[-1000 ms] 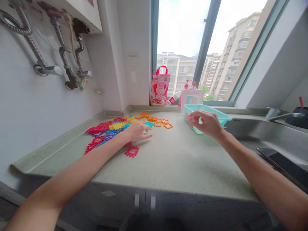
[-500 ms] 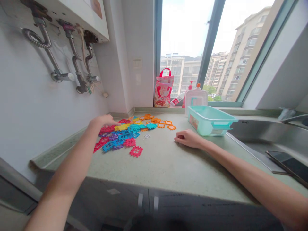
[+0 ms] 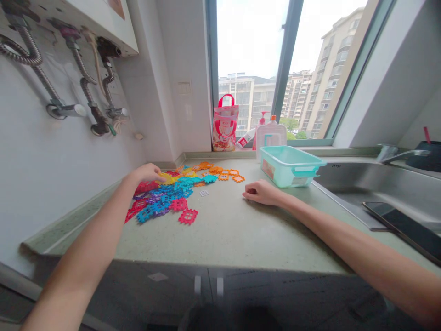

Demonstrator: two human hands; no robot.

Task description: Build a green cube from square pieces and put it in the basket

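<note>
A: What containers stand on the desk (image 3: 241, 230)?

B: A mint-green tub (image 3: 291, 165) at about two o'clock from the right hand; its inside is mostly hidden behind the near wall, so I cannot tell what it holds; a small label sits on its left end, too blurred to read. Behind it, at twelve o'clock, a white pump bottle (image 3: 272, 134) carries a teal mark, unreadable; at its ten o'clock a red-handled printed bag (image 3: 224, 123) stands on the sill, its print too small to make out.

A: And the hands?

B: Well apart; the left hand (image 3: 146, 173) lies with fingers down on the far edge of the pile of coloured plastic tiles (image 3: 165, 195), touching a yellow tile (image 3: 168, 178); I cannot tell whether it grips it. The right hand (image 3: 260, 192) rests on the bare desk, fingers curled loosely inward, holding nothing visible.

A: Where do the tiles lie?

B: Spread at nine to eleven o'clock from the right hand; a red tile (image 3: 188, 216) sits apart at the pile's near edge; orange tiles (image 3: 227, 174) trail toward the tub. A dark phone (image 3: 403, 225) lies by the sink (image 3: 361, 184) at four o'clock.
</note>
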